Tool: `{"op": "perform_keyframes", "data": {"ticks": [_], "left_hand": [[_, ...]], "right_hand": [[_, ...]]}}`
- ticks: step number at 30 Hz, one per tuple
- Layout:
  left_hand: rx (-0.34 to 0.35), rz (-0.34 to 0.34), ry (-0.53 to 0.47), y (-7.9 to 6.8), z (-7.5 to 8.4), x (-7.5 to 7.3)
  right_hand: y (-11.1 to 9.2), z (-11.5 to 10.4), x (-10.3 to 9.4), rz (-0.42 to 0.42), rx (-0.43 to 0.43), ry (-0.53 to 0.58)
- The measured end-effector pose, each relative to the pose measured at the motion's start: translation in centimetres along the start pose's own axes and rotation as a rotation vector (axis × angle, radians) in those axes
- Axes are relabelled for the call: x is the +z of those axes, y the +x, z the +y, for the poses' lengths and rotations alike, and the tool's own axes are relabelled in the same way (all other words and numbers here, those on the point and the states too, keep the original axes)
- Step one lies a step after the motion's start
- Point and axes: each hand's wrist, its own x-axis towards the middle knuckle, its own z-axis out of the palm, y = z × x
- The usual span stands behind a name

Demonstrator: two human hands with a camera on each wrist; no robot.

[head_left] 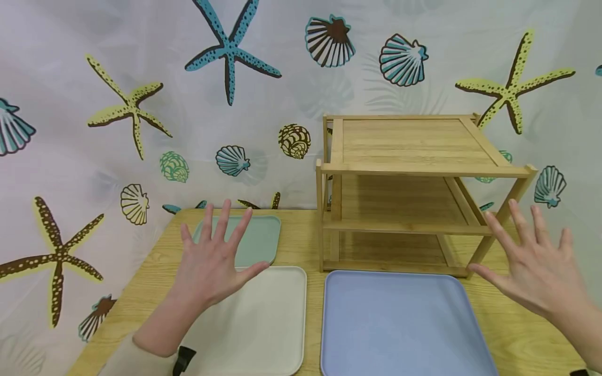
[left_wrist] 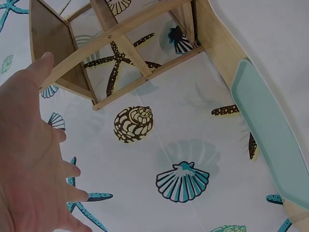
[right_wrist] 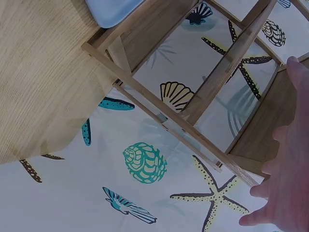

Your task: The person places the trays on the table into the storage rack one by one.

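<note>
While both hands (head_left: 213, 266) hang splayed, well apart, white tray (head_left: 263, 324), blue tray (head_left: 400, 324), wooden rack (head_left: 414, 143) behind

Head view: your left hand (head_left: 213, 266) and forearm (head_left: 164, 324) cover the left side of the white tray (head_left: 263, 324) and part of the green tray (head_left: 258, 240). Bottom edge cuts off the near end of the blue tray (head_left: 400, 318), your sleeve (head_left: 136, 355) and a black piece (head_left: 182, 357) at that wrist; cannot tell what it is. Your right hand (head_left: 541, 266) hides bits of the right front leg of the wooden rack (head_left: 409, 143). Left-wrist view: rack cropped at top, green tray at right. Right-wrist view: blue tray cropped at top.
</note>
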Motion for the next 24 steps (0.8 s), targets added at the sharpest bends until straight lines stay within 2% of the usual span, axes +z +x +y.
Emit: {"op": "perform_keyframes", "data": {"ticks": [3, 6, 14, 18, 22, 24], "left_hand": [[0.005, -0.015, -0.033, 0.3, 0.2, 0.0], [0.015, -0.025, -0.112, 0.8, 0.5, 0.1], [0.032, -0.016, -0.436, 3.3, 2.0, 1.3], [0.042, -0.021, -0.714, 5.0, 2.9, 2.9], [0.049, -0.046, -1.027, 6.7, 4.5, 4.5], [0.061, -0.044, -1.141, 7.4, 5.2, 5.1]], "right_hand": [[0.0, 0.2, -0.1, -0.007, 0.001, 0.002], [-0.3, 0.4, -0.2, -0.013, 0.000, 0.013], [-1.5, 1.1, 0.3, -0.036, 0.008, 0.088], [-2.5, 1.4, 1.3, -0.066, 0.001, 0.151], [-4.0, 1.5, 2.9, -0.109, 0.002, 0.283], [-4.8, 1.4, 3.8, -0.163, 0.025, 0.354]]}}
